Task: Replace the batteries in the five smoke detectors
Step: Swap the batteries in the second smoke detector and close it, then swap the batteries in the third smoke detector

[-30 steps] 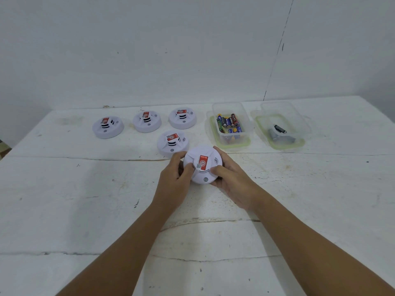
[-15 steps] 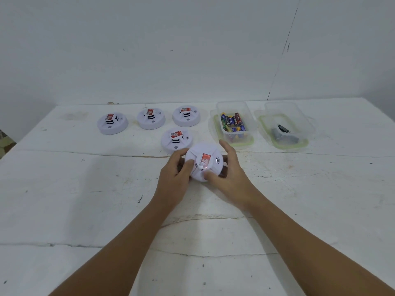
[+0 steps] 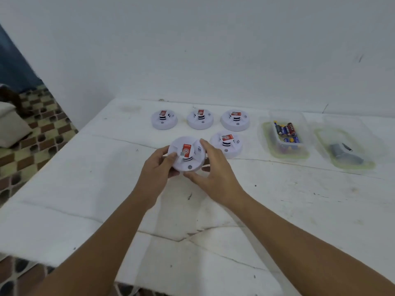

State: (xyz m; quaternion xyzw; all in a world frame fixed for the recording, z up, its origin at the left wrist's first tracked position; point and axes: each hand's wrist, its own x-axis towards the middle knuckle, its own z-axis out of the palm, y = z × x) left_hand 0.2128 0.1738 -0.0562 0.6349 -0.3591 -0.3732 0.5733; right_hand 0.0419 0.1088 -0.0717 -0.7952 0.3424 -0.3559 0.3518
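White plaster wall behind, and a white, scuffed bench (image 3: pixel 277 210) with hairline cracks across its top; patterned tile floor (image 3: pixel 38 133) at far left. Single view, head camera.

Held item: round white plastic smoke detector with a red label (image 3: pixel 186 153), between both hands, over the bench and just in front of the others. Whether its base touches the bench I cannot tell. My left hand (image 3: pixel 158 167) curls round the left rim, thumb near the label. My right hand (image 3: pixel 215 174) wraps the right rim, index finger along the far edge, thumb under the near edge. Both grips are closed on the housing, and look set for a twist.

Risks, as judged:
- Smooth housing, fingertip grip only. If the twist lock is stiff, a finger may slip and the unit drop onto the bench.
- The nearest detector on the bench (image 3: pixel 226 144) sits just beside my right fingers; a sudden release could knock it.
- When the cover frees, loose cells could roll towards the left bench edge, which is near.
- Old and new cells could get mixed if they are put in the wrong tub.

Count:
- Smoke detectors: five. One held, one just beside it, three in the back row (image 3: pixel 200 119).
- Clear plastic tubs: two. The nearer tub (image 3: pixel 285 135) holds a cluster of batteries, number unclear. The far tub (image 3: pixel 346 144) holds a grey item I cannot identify.
- Hands: two.
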